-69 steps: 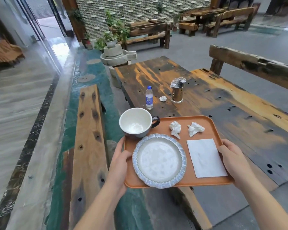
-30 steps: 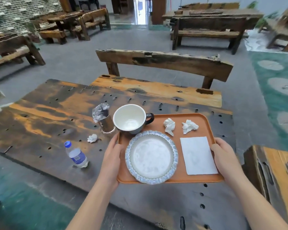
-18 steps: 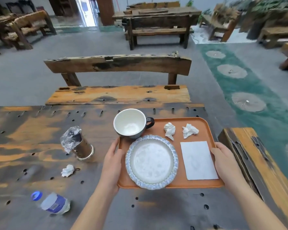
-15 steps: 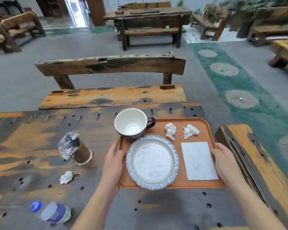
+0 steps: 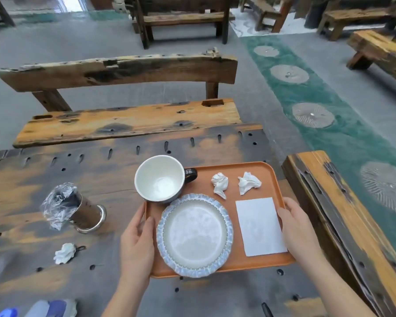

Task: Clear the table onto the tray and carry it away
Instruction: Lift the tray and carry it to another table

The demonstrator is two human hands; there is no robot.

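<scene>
Head view: an orange tray sits over the dark, hole-pitted bench, near its right end. Whether the tray rests on the wood or is lifted just off it cannot be told.

The left hand grips the tray's left rim, thumb lying over the edge inside, fingers under and out of sight. The right hand grips the right rim the same way, thumb on top beside the flat napkin.

On the tray:
- a white cup with a dark handle at the far left corner, overhanging the rim
- a blue-rimmed plate just in front of the cup, its near edge reaching over the tray's lip
- two crumpled tissues side by side at the far right
- the napkin below them

Left of the tray, on the bench: a metal can with crinkled plastic film over its mouth, a small tissue wad nearer the camera, and a bottle with a blue cap at the bottom edge, cut off by the frame.

A wooden seat with a backrest stands beyond the bench; another runs along the right.
</scene>
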